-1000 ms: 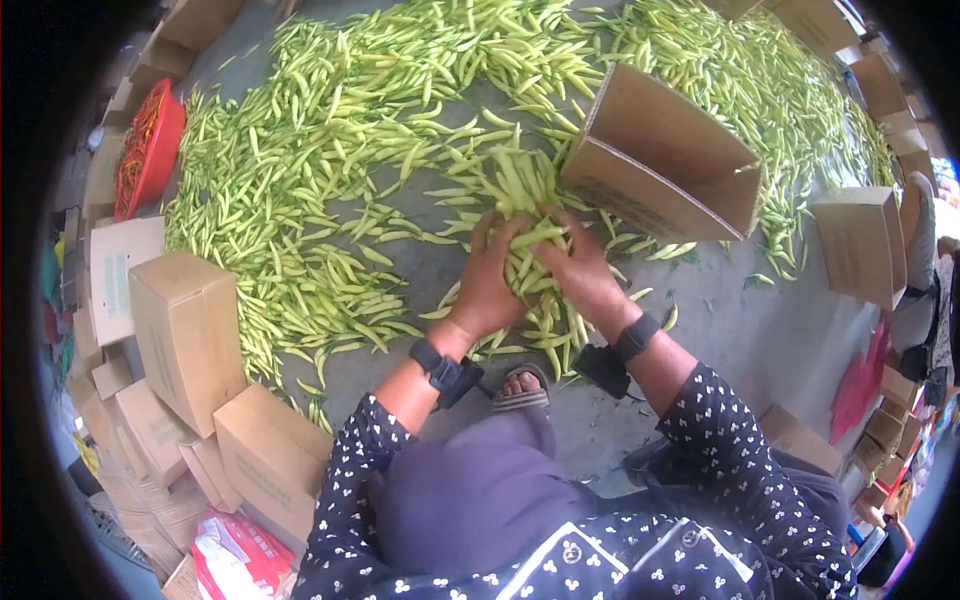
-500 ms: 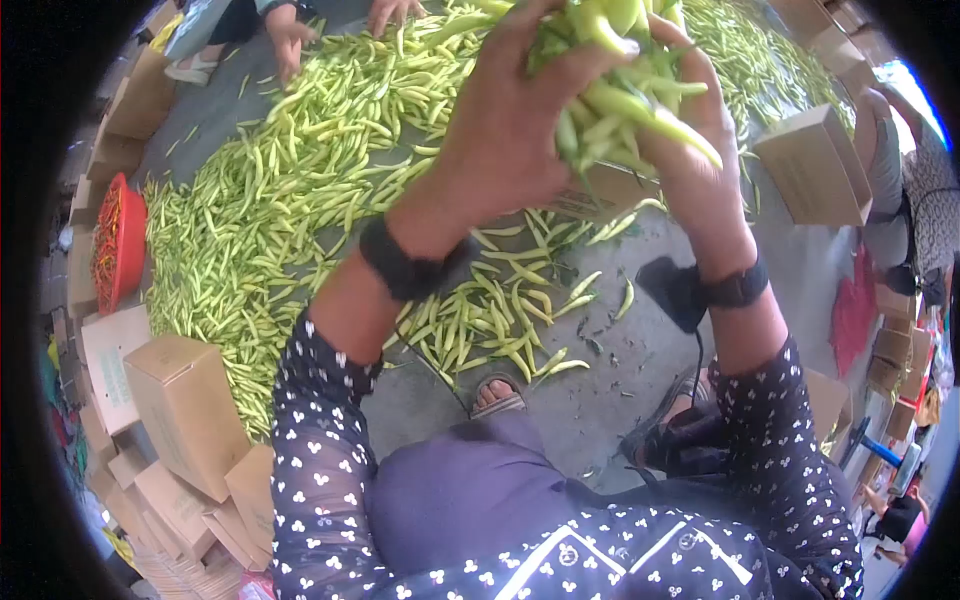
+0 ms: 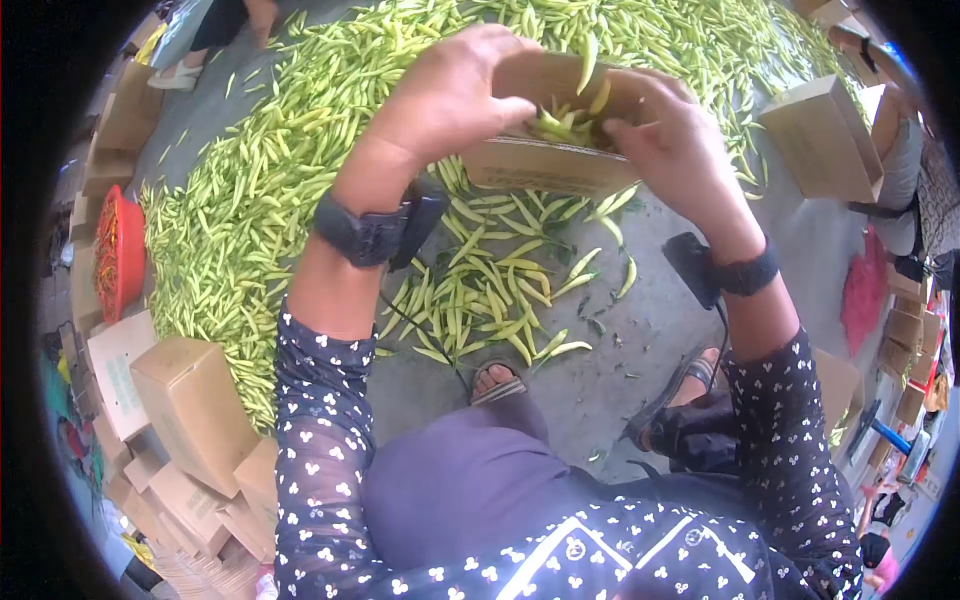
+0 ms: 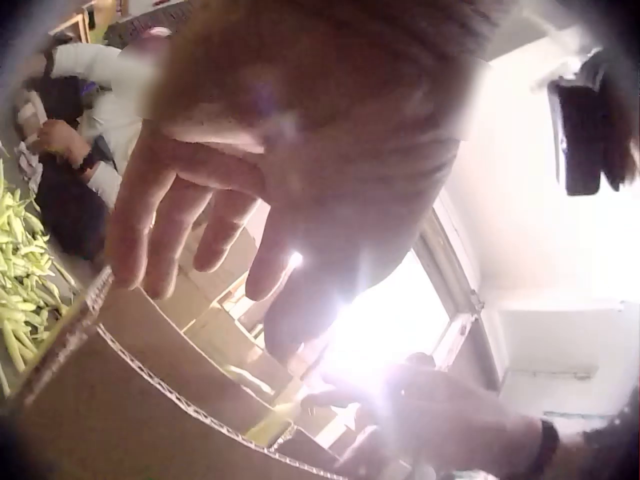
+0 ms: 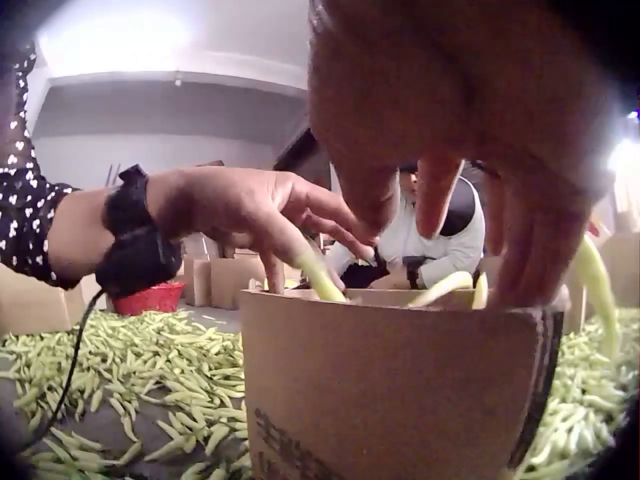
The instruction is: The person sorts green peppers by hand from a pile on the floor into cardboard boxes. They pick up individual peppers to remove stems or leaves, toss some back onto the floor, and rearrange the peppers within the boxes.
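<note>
A cardboard box (image 3: 545, 172) stands open-topped on the floor, with light green peppers (image 3: 563, 126) inside. Over its left side is my left hand (image 3: 450, 98), fingers spread loosely above the rim and holding nothing. My right hand (image 3: 672, 135) is at the opposite side, its fingers hanging down over the rim. One pepper (image 3: 588, 62) shows in the air above the far edge. Another pepper (image 5: 597, 295) hangs just past the right fingers in the right wrist view. The box's lower inside is hidden by its front wall.
Loose peppers (image 3: 290, 190) cover much of the floor, with a smaller heap (image 3: 490, 290) before my feet. A red basin (image 3: 125, 255) and stacked cartons (image 3: 190, 400) line the left. Another carton (image 3: 825, 140) stands right. Another person (image 5: 455, 225) sits beyond the box.
Both hands gathered peppers from the floor, then lifted the bunch up over the box. Now the hands have parted and let go of it, and peppers are in the box.
</note>
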`<state>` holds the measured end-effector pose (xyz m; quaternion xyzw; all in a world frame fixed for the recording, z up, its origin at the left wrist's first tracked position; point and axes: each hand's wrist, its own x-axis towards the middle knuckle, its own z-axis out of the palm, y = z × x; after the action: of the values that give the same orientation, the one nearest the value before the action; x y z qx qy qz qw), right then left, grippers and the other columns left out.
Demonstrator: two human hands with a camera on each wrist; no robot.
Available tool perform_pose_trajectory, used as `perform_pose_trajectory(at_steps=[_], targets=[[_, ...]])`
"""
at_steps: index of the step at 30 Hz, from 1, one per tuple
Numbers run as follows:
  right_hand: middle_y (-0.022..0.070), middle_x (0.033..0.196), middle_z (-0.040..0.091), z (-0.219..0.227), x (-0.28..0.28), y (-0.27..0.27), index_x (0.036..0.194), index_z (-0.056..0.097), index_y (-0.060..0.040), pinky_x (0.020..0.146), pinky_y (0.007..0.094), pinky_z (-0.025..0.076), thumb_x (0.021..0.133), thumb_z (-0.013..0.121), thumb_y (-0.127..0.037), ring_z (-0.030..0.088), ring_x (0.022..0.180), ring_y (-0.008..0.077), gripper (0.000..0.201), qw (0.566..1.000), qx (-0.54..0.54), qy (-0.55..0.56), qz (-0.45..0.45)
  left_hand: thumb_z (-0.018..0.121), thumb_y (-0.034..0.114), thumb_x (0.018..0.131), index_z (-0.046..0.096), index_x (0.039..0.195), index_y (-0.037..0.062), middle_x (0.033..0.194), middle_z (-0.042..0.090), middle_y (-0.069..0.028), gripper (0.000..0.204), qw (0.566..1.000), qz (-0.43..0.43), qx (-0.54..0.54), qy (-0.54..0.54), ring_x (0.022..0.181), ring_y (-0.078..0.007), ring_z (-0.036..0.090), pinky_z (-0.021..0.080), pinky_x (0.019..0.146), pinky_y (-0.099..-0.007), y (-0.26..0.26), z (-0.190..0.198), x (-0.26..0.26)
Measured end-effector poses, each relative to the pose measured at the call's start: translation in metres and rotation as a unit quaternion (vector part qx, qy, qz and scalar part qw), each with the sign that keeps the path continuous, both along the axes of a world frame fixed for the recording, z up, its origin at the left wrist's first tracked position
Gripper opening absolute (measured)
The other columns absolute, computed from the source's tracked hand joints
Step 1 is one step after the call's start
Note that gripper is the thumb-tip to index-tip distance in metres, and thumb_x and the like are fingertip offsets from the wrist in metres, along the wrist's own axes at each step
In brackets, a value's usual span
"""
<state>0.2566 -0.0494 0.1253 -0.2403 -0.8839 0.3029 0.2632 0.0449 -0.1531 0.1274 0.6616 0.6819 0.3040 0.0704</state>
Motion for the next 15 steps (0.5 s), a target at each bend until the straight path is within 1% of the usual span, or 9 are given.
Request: perform_pose_trajectory(at_steps=[2, 4, 6, 7, 9, 10, 12, 14, 15], targets=[[0.0093, 0.091, 0.065, -0.003, 0.012, 0.005, 0.108, 0.065, -0.0076, 0.058, 0.0254, 0.049, 0.083, 0.065, -0.011, 0.061, 0.064, 0.0149, 0.025, 0.998, 0.016, 0.024, -0.052, 0.073, 0.015, 0.073, 0.064, 0.114, 0.0077, 0.118, 0.063, -0.0124, 0.043, 0.996, 0.042, -0.036, -0.068, 0.095, -0.0229, 0.065, 0.051, 0.086, -0.0342, -0.013, 0.007, -0.007], [0.0015, 0.075, 0.063, -0.02, 0.031, 0.014, 0.105, 0.066, -0.0064, 0.054, 0.022, 0.045, 0.087, 0.063, -0.01, 0.053, 0.058, 0.0057, 0.019, 0.973, -0.15, 0.135, -0.115, 0.072, 0.018, 0.077, 0.062, 0.117, 0.0087, 0.113, 0.064, -0.013, 0.042, 0.972, 0.176, 0.024, -0.156, 0.089, -0.0214, 0.066, 0.052, 0.082, -0.0341, -0.03, -0.014, -0.027], [-0.0031, 0.069, 0.06, -0.052, 0.057, 0.035, 0.104, 0.066, -0.0042, 0.052, 0.019, 0.042, 0.089, 0.059, -0.008, 0.048, 0.057, 0.0012, 0.017, 0.958, -0.181, 0.133, -0.176, 0.07, 0.026, 0.079, 0.061, 0.117, 0.0069, 0.115, 0.063, -0.0156, 0.043, 0.945, 0.286, -0.072, -0.14, 0.097, -0.025, 0.065, 0.051, 0.083, -0.0351, -0.042, -0.052, -0.048], [-0.0002, 0.072, 0.062, -0.079, 0.07, 0.047, 0.105, 0.066, -0.0036, 0.055, 0.0212, 0.044, 0.088, 0.06, -0.009, 0.052, 0.059, 0.0043, 0.019, 0.956, -0.172, 0.08, -0.222, 0.07, 0.026, 0.079, 0.061, 0.117, 0.0069, 0.115, 0.063, -0.0156, 0.043, 0.944, 0.288, -0.073, -0.141, 0.097, -0.025, 0.065, 0.051, 0.083, -0.0351, -0.049, -0.088, -0.064], [0.0071, 0.077, 0.067, -0.124, 0.084, 0.049, 0.108, 0.064, -0.0022, 0.062, 0.0277, 0.049, 0.084, 0.063, -0.015, 0.06, 0.064, 0.014, 0.027, 0.952, -0.128, -0.05, -0.272, 0.071, 0.033, 0.078, 0.054, 0.129, 0.0136, 0.132, 0.05, -0.0222, 0.057, 0.974, 0.208, -0.075, 0.043, 0.117, -0.0346, 0.053, 0.044, 0.096, -0.0421, -0.061, -0.163, -0.087], [0.0115, 0.079, 0.068, -0.141, 0.089, 0.045, 0.11, 0.063, -0.0013, 0.066, 0.032, 0.051, 0.082, 0.064, -0.02, 0.065, 0.068, 0.0206, 0.033, 0.948, -0.092, -0.127, -0.276, 0.071, 0.033, 0.078, 0.054, 0.129, 0.0136, 0.132, 0.05, -0.0222, 0.057, 0.974, 0.209, -0.079, 0.039, 0.117, -0.0346, 0.053, 0.044, 0.096, -0.0421, -0.064, -0.177, -0.08], [0.0225, 0.094, 0.066, -0.185, 0.094, 0.038, 0.117, 0.06, -0.0034, 0.08, 0.0401, 0.051, 0.077, 0.067, -0.029, 0.065, 0.087, 0.0336, 0.048, 0.944, -0.048, -0.198, -0.259, 0.072, 0.042, 0.076, 0.046, 0.137, 0.0215, 0.143, 0.035, -0.0258, 0.07, 0.947, 0.25, -0.195, 0.04, 0.129, -0.047, 0.036, 0.034, 0.105, -0.0511, -0.06, -0.19, -0.06], [0.0258, 0.104, 0.062, -0.178, 0.075, 0.023, 0.122, 0.057, -0.0062, 0.087, 0.0421, 0.048, 0.075, 0.069, -0.032, 0.061, 0.1, 0.0373, 0.055, 0.914, -0.13, -0.286, -0.256, 0.073, 0.047, 0.073, 0.043, 0.139, 0.0277, 0.145, 0.031, -0.025, 0.076, 0.925, 0.234, -0.281, 0.103, 0.128, -0.0529, 0.032, 0.032, 0.104, -0.0566, -0.052, -0.178, -0.045], [0.0266, 0.109, 0.058, -0.182, 0.068, 0.013, 0.121, 0.056, -0.0068, 0.09, 0.0438, 0.046, 0.076, 0.068, -0.032, 0.056, 0.107, 0.0392, 0.053, 0.896, -0.087, -0.334, -0.281, 0.073, 0.047, 0.072, 0.043, 0.139, 0.0275, 0.145, 0.032, -0.0252, 0.076, 0.933, 0.211, -0.274, 0.099, 0.128, -0.0521, 0.033, 0.033, 0.104, -0.0554, -0.048, -0.183, -0.046]])
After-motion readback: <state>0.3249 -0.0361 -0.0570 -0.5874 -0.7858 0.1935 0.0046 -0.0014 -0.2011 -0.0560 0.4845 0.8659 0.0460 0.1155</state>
